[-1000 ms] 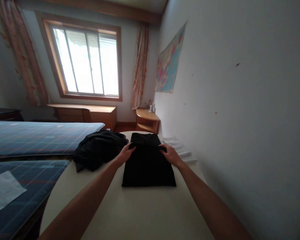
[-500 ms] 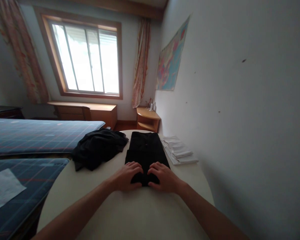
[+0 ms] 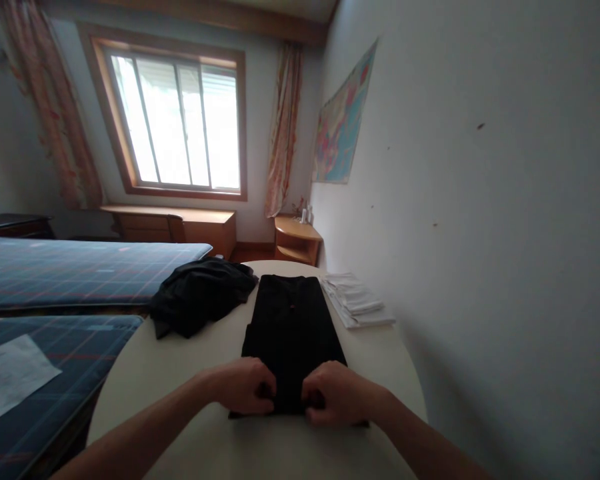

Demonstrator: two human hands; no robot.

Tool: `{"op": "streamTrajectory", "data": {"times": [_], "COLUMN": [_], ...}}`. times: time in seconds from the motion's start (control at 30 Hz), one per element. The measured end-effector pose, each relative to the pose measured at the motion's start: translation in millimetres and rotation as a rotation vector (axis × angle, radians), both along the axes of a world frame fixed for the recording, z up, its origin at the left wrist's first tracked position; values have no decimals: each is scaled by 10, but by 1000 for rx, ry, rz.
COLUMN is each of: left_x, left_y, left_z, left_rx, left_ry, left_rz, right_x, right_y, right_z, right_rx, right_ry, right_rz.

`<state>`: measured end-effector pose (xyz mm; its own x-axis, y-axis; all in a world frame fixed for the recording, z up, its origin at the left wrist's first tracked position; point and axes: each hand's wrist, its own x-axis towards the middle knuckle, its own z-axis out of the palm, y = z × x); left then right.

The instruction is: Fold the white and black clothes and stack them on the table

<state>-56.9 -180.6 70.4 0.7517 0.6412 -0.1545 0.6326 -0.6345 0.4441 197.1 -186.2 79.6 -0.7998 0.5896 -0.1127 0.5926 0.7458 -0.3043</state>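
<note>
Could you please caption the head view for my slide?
Left hand and right hand on a black cloth lying between a black heap and white stack.

Bright window [image 3: 180,120], a curtain [image 3: 285,127] either side, desk [image 3: 207,230] tucked beneath it! Map [image 3: 344,123] up on the right-hand wall [image 3: 490,267], shelf [image 3: 297,230] in the corner below; and over left, two plaid mattresses [image 3: 95,270], paper [image 3: 15,380] lying on the nearer.
</note>
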Motion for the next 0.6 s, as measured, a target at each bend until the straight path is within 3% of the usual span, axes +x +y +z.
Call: {"op": "streamTrajectory", "data": {"times": [0.13, 0.2, 0.3, 0.37, 0.5, 0.6], "left_x": [19, 45, 60, 44, -14, -47], "left_y": [-183, -189, -58, 126, 679, 1114], "left_z": [-113, -178, -170, -132, -171, -275], "left_rx": [-540, -737, -893, -766, -78, 361], "left_ry": [28, 22, -40, -185, -465, -379], "left_rz": [-222, -284, -204, -51, 290, 475], "right_x": [-104, -147, -160, -139, -88, -69], "right_y": [-276, -312, -228, -105, 222, 492], "right_z": [-27, -74, -89, -63, -42, -92], "right_rx": [-426, -518, -607, -541, -109, 91], "right_ry": [-119, -162, -133, -28, 234, 293], "right_rz": [150, 200, 195, 114, -178, -334]}}
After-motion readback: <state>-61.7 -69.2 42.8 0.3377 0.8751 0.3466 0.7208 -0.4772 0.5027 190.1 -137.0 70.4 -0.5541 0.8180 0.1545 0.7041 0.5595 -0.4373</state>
